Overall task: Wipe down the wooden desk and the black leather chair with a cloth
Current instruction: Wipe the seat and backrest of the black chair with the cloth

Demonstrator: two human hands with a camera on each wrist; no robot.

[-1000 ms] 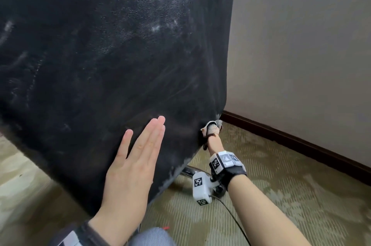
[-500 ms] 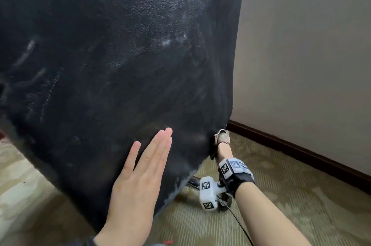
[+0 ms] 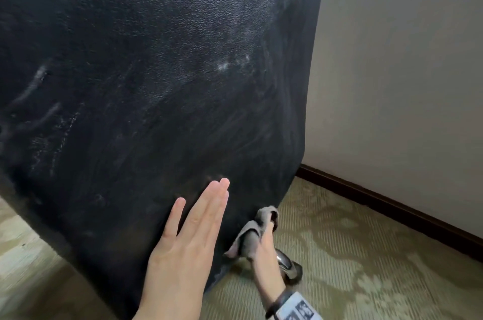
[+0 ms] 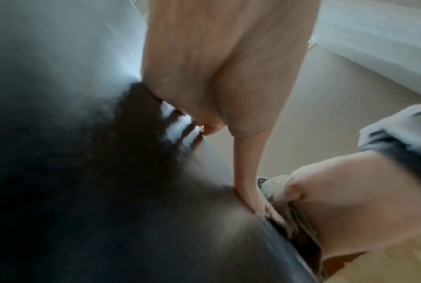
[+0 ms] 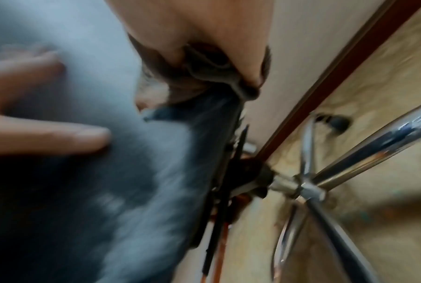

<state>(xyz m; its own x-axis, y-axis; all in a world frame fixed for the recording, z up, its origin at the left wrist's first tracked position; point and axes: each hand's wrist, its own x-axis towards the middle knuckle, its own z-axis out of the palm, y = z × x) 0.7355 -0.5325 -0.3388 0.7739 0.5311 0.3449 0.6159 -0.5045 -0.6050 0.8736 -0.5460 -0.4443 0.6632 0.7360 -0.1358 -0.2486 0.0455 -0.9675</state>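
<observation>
The back of the black leather chair (image 3: pixel 162 89) fills most of the head view, tilted, with pale smears on it. My left hand (image 3: pixel 190 231) lies flat on its lower part with the fingers straight and together. My right hand (image 3: pixel 264 238) grips a bunched grey cloth (image 3: pixel 251 232) against the chair's lower right edge. In the right wrist view the cloth (image 5: pixel 204 72) is crumpled in my right hand, and my left fingers (image 5: pixel 59 137) press on the leather (image 5: pixel 95 191). In the left wrist view my left palm (image 4: pixel 216 67) presses the leather (image 4: pixel 83 172). The desk is out of sight.
A beige wall (image 3: pixel 405 84) with a dark wooden skirting board (image 3: pixel 392 204) stands close on the right. Patterned beige carpet (image 3: pixel 366 267) covers the floor. The chair's chrome star base (image 5: pixel 311 191) and a castor (image 3: pixel 290 267) sit under the seat by my right hand.
My right hand with the cloth has come down along the chair's right edge and nearer to me. My left hand stays flat on the leather. The camera has moved closer.
</observation>
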